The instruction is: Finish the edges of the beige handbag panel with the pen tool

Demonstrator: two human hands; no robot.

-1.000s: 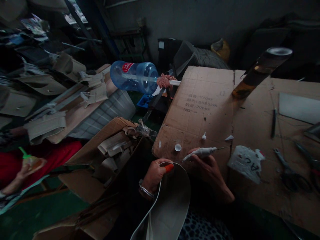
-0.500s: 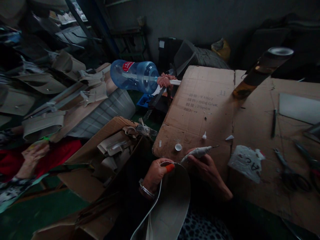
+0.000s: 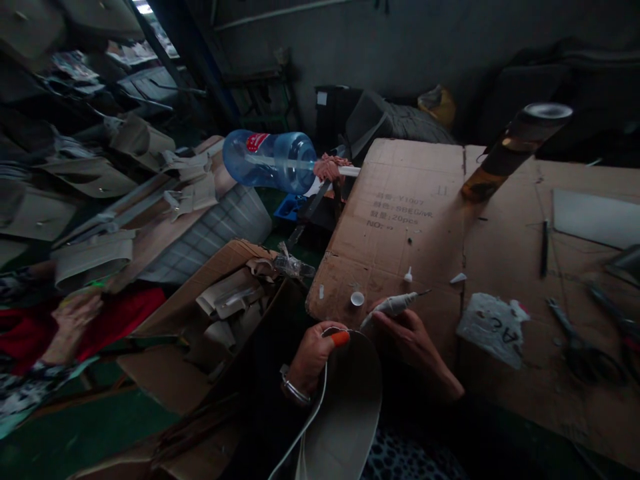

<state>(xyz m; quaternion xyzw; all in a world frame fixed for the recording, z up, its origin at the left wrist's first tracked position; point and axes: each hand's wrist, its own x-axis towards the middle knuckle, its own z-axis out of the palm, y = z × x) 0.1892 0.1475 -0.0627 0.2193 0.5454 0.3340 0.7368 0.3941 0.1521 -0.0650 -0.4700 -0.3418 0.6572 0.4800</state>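
Observation:
My left hand, with an orange cover on one fingertip and a bracelet on the wrist, pinches the top edge of a pale grey curved sheet piece that hangs toward my lap. My right hand grips a white pen-shaped applicator; its thin tip lies close to the sheet's upper edge, at the near edge of the cardboard-covered table. A small white cap and a small white nozzle lie on the cardboard just beyond my hands.
A crumpled white bag, scissors, a dark pen and a tall amber bottle sit on the table. An open box of pale scraps stands left, a blue water jug behind. Another person's hand shows far left.
The view has shifted slightly downward. The applicator's tip has drawn a little nearer to the sheet's edge. The person at far left has lowered the small bottle out of sight.

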